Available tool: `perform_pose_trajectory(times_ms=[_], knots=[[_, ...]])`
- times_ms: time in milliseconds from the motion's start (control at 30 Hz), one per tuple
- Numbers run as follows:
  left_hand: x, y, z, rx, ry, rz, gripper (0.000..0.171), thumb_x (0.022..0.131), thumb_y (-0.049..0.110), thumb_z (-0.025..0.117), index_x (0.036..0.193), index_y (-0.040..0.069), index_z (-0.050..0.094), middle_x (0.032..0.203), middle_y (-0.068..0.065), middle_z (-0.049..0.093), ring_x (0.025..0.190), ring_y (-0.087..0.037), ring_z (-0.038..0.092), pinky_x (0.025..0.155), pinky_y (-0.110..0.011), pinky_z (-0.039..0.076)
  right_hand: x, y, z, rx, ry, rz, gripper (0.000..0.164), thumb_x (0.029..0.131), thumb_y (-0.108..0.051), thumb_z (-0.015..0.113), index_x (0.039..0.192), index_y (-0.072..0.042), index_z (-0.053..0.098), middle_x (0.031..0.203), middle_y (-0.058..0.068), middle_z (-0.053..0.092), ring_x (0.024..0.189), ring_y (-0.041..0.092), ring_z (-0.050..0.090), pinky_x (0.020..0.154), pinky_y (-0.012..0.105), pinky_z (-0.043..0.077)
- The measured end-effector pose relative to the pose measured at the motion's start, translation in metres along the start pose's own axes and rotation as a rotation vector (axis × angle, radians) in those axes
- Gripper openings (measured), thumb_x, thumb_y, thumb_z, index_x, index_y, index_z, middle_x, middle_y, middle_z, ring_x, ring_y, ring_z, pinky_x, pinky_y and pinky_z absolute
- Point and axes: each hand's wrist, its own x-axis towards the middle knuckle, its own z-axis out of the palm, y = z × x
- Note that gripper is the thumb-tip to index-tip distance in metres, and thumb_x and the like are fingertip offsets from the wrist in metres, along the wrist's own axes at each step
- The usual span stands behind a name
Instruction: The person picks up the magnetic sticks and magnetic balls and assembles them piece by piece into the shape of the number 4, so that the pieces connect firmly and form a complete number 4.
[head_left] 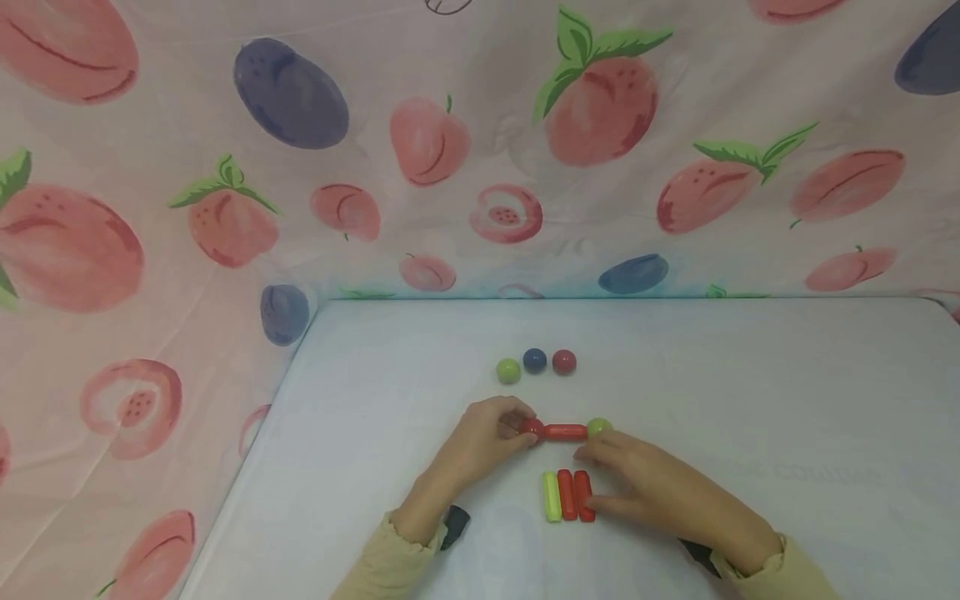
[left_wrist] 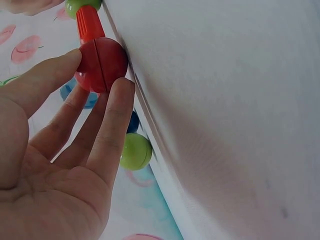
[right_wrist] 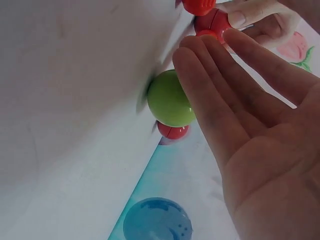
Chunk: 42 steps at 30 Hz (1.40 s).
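Observation:
My left hand (head_left: 480, 437) pinches a red ball (left_wrist: 103, 65) between thumb and fingertips. From this ball a red rod (head_left: 566, 432) runs rightward along the table to a light green ball (head_left: 598, 427). At the green ball, my right hand (head_left: 641, 479) has its fingers straight and partly covers it; whether they touch cannot be told. In the right wrist view those fingers (right_wrist: 215, 100) extend past the green ball (right_wrist: 170, 100). Nearer me lie a yellow-green rod (head_left: 552, 497), a red rod (head_left: 567, 495) and another red rod (head_left: 582, 492), side by side, with the right thumb beside the last.
Behind the hands, a green ball (head_left: 508, 371), a blue ball (head_left: 535, 360) and a red ball (head_left: 564, 362) sit in a loose row on the white table (head_left: 750, 383). A fruit-patterned cloth (head_left: 465, 67) hangs behind and to the left of the table.

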Motion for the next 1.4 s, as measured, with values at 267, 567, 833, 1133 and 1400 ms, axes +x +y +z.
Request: perform_pose_trajectory(times_ms=[267,567,833,1133,1400], knots=[[0.0001,-0.0008,0.0005,0.004,-0.004,-0.002,0.023,0.088,0.021,0.076,0.110,0.017,0.070,0.097,0.006,0.070,0.089,-0.008,0.067,0.083,-0.023,0.056,0.0020,0.0005,0.0035,-0.006,-0.025,-0.021,0.047,0.080,-0.045,0.080,0.117,-0.018,0.068,0.112,-0.011,0.062,0.103,0.009,0.060,0.093,0.037,0.055],[-0.0002,0.0000,-0.0001,-0.002,-0.003,-0.005,0.022,0.089,0.022,0.075,0.110,0.018,0.070,0.098,0.006,0.070,0.090,-0.008,0.067,0.084,-0.024,0.056,0.0020,0.0004,0.0057,0.003,-0.033,-0.044,0.040,0.079,-0.041,0.082,0.111,-0.021,0.068,0.107,-0.016,0.060,0.098,0.005,0.058,0.092,0.037,0.055],[0.0003,-0.0003,0.0001,0.001,-0.004,-0.010,0.024,0.088,0.022,0.076,0.111,0.017,0.070,0.098,0.005,0.071,0.090,-0.009,0.067,0.083,-0.024,0.056,0.0028,0.0000,0.0063,0.002,-0.038,-0.054,0.040,0.077,-0.036,0.084,0.110,-0.019,0.069,0.106,-0.015,0.060,0.098,0.004,0.057,0.092,0.037,0.055],[-0.0002,0.0000,-0.0002,0.008,0.001,-0.029,0.028,0.088,0.023,0.076,0.113,0.014,0.069,0.099,0.002,0.072,0.089,-0.010,0.068,0.082,-0.025,0.056,0.0043,-0.0020,0.0064,0.004,-0.058,-0.023,0.044,0.073,-0.034,0.087,0.110,-0.018,0.069,0.106,-0.014,0.061,0.098,0.005,0.057,0.093,0.038,0.055],[0.0001,-0.0006,0.0002,0.010,-0.003,-0.036,0.031,0.088,0.024,0.076,0.115,0.011,0.070,0.099,0.002,0.073,0.087,-0.008,0.068,0.080,-0.024,0.056,0.0042,-0.0006,0.0080,-0.001,-0.042,-0.038,0.043,0.073,-0.033,0.087,0.109,-0.018,0.069,0.105,-0.013,0.061,0.097,0.005,0.057,0.091,0.038,0.055]])
